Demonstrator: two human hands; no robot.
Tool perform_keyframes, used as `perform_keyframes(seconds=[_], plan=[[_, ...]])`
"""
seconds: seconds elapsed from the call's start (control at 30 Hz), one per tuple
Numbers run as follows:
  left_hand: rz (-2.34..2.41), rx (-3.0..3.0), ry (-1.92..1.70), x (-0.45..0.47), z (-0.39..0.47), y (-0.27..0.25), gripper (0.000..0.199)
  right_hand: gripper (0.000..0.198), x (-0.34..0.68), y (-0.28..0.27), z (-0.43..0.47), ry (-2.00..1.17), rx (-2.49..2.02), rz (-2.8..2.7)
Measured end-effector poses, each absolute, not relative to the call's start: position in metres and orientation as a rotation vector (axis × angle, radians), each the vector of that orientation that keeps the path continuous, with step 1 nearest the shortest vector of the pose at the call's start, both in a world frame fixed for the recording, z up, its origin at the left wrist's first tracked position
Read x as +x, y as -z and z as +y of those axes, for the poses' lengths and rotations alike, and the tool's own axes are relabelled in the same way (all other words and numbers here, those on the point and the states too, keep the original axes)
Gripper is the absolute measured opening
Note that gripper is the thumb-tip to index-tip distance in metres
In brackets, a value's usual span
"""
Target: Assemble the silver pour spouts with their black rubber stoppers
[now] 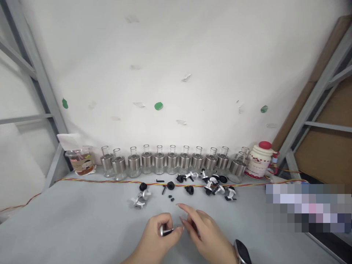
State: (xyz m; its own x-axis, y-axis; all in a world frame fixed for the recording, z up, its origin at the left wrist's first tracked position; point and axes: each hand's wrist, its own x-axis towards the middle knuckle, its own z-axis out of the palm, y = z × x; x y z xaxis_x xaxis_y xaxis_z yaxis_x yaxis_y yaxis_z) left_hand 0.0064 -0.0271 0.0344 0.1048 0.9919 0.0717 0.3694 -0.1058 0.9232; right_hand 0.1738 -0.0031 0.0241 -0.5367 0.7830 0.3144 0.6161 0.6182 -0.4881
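Observation:
My left hand (158, 236) is closed around a small silver-and-black bottle-top part (165, 231), whose round silver end shows between the fingers. Close beside its thumb is my right hand (205, 231), index finger stretched out and fingers apart; I see nothing held in it. Just beyond the hands lie two tiny black pieces (171, 198), a black hex key (164, 190) and a round black cap (171, 185). Silver bottle-top pieces (140, 199) rest to the left, and a cluster of silver-and-black bottle tops (214, 185) lies to the right.
Glass bottles with steel sleeves (159, 161) stand in a row along the white wall. A plastic cup (81, 161) is at the left end, a cream jar with a red knob (258, 161) at the right. A twisted cable (110, 181) crosses the grey table (68, 216).

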Motion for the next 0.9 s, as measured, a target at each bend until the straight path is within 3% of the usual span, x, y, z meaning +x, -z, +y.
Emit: perform_keyframes(seconds=[0.47, 0.63, 0.9], plan=[[0.95, 0.98, -1.043, 0.004, -0.02, -0.035, 0.035, 0.032, 0.174, -0.029, -0.005, -0.411, -1.054, -2.371], [0.835, 0.871, -1.05, 0.007, -0.022, -0.028, 0.028, 0.03, 0.176, -0.033, -0.008, -0.415, -0.967, -2.352], [0.862, 0.89, -0.976, 0.01, -0.023, -0.019, 0.032, 0.02, 0.175, -0.029, -0.006, -0.421, -0.902, -2.334]])
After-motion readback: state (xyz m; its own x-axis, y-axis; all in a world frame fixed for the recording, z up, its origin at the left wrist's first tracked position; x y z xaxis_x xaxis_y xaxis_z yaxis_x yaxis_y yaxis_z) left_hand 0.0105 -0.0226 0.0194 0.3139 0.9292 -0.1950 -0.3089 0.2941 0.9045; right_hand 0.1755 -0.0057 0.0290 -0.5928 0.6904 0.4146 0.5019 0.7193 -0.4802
